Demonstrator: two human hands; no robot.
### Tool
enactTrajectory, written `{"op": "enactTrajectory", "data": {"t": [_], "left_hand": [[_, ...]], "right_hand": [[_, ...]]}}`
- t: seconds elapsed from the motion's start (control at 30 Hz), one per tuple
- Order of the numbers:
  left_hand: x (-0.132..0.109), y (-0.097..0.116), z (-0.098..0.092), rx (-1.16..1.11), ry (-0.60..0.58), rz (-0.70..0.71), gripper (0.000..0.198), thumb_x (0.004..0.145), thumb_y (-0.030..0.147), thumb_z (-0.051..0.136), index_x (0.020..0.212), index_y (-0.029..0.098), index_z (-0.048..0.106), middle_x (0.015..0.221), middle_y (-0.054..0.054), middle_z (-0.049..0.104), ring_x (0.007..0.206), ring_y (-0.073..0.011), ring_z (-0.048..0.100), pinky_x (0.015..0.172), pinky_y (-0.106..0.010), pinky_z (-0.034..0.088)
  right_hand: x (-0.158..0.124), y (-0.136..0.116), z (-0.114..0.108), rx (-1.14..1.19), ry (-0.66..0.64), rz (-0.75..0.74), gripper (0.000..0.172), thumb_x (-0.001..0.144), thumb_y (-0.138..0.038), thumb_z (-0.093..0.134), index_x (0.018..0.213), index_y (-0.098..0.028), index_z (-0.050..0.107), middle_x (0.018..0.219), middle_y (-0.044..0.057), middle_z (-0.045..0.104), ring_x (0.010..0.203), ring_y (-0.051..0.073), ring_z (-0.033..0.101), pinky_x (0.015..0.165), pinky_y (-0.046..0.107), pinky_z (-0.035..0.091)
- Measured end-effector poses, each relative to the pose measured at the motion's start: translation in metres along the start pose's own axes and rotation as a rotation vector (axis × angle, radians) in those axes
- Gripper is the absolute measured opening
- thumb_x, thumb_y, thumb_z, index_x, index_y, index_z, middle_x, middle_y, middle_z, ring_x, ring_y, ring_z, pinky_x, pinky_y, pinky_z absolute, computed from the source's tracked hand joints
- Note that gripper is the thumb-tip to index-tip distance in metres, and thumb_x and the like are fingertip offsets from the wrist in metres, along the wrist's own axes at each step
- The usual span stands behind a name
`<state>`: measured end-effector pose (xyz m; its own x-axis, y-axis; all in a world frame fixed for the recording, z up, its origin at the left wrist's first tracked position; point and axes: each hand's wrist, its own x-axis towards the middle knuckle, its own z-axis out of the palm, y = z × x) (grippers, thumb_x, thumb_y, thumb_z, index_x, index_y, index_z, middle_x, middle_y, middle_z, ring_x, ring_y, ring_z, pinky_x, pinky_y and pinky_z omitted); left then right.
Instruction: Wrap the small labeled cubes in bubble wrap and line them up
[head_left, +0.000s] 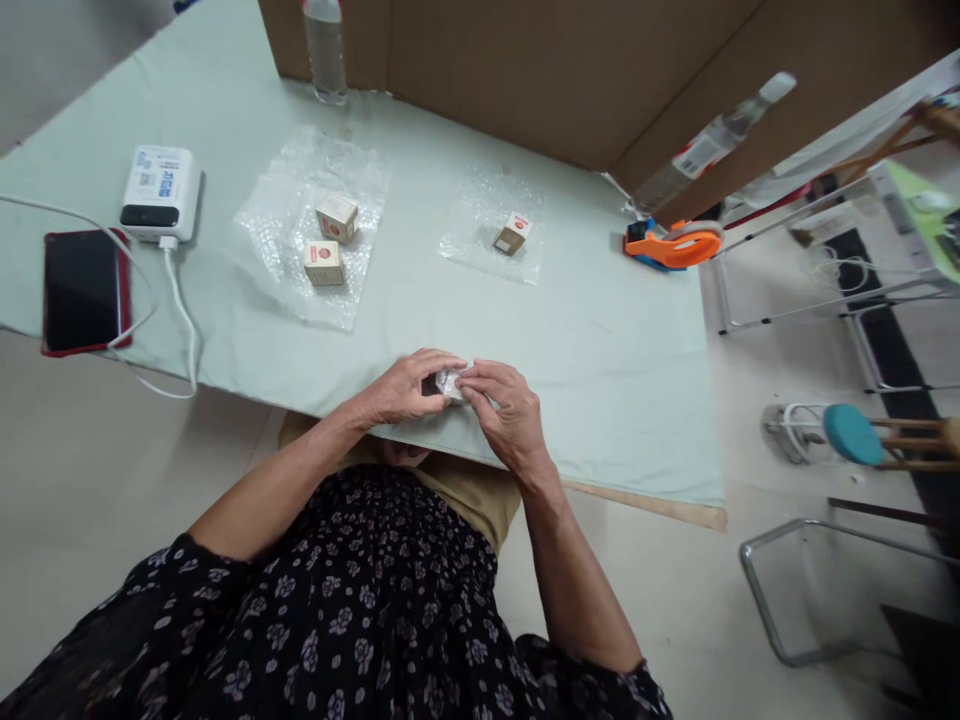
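Pale green cloth (622, 400) covers a table across the head view, with a brown cardboard panel (495, 80) standing along its far side at the top of the frame. At the centre, close to the table's near edge, a small wrapped packet (451, 384) sits between the person's two hands. Its covering is clear and whitish, crinkled and shiny, and looks like bubble wrap; what it encloses cannot be made out. Fingers cover much of the packet, so its long axis and the way it points cannot be told. The left hand (409, 388) curves around the packet's left side, thumb below and forefinger above, gripping it between them. The right hand (510, 408) pinches the wrapping on the right, thumb and fingertips drawn together. Just below the hands, the cloth's edge slants down toward the lower right; plain cloth stretches right of them to the table's right edge. Above them, a sheet of bubble wrap (277, 265) bearing two small boxes (325, 263) lies at upper left of centre, and a smaller sheet (465, 245) with one box (512, 234) at upper centre, both well apart from the packet. An orange tape dispenser (671, 246) lies near the right edge.
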<state>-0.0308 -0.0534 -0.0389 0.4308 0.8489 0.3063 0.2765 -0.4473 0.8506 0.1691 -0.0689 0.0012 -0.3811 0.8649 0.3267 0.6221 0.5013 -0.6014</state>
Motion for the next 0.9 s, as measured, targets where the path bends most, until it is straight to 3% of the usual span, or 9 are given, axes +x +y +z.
{"op": "enactTrajectory", "data": {"t": [0.3, 0.6, 0.8, 0.9], "left_hand": [[0.002, 0.005, -0.003, -0.005, -0.039, -0.074, 0.049, 0.075, 0.018, 0.066, 0.124, 0.018, 0.066, 0.128, -0.011, 0.068, 0.119, -0.0242, 0.062, 0.106, -0.045, 0.047], [0.006, 0.006, -0.004, -0.066, -0.011, -0.147, 0.050, 0.073, 0.022, 0.069, 0.123, 0.014, 0.068, 0.129, -0.013, 0.068, 0.118, -0.0248, 0.063, 0.106, -0.040, 0.046], [0.009, 0.017, -0.006, -0.279, -0.016, -0.349, 0.056, 0.072, 0.028, 0.070, 0.125, 0.011, 0.067, 0.117, -0.013, 0.072, 0.100, -0.0226, 0.067, 0.092, -0.037, 0.052], [0.012, 0.028, -0.005, -0.415, -0.048, -0.427, 0.055, 0.072, 0.032, 0.070, 0.123, 0.011, 0.068, 0.111, -0.012, 0.074, 0.094, -0.0211, 0.067, 0.087, -0.035, 0.052]], "right_hand": [[0.004, 0.003, -0.008, -0.085, -0.137, -0.070, 0.020, 0.093, -0.021, 0.060, 0.101, -0.029, 0.076, 0.110, 0.002, 0.076, 0.119, 0.025, 0.063, 0.103, 0.049, 0.045], [0.003, 0.007, -0.013, -0.063, -0.097, -0.191, 0.022, 0.090, -0.020, 0.061, 0.106, -0.025, 0.074, 0.113, 0.005, 0.076, 0.128, 0.027, 0.061, 0.108, 0.052, 0.041], [-0.008, 0.001, -0.036, 0.110, 0.101, -0.018, 0.022, 0.092, -0.029, 0.061, 0.112, -0.029, 0.071, 0.126, 0.005, 0.071, 0.130, 0.025, 0.059, 0.111, 0.052, 0.042], [-0.015, 0.005, -0.041, 0.214, 0.031, 0.109, 0.043, 0.085, -0.039, 0.070, 0.127, -0.030, 0.063, 0.142, 0.008, 0.060, 0.135, 0.027, 0.053, 0.107, 0.051, 0.046]]}}
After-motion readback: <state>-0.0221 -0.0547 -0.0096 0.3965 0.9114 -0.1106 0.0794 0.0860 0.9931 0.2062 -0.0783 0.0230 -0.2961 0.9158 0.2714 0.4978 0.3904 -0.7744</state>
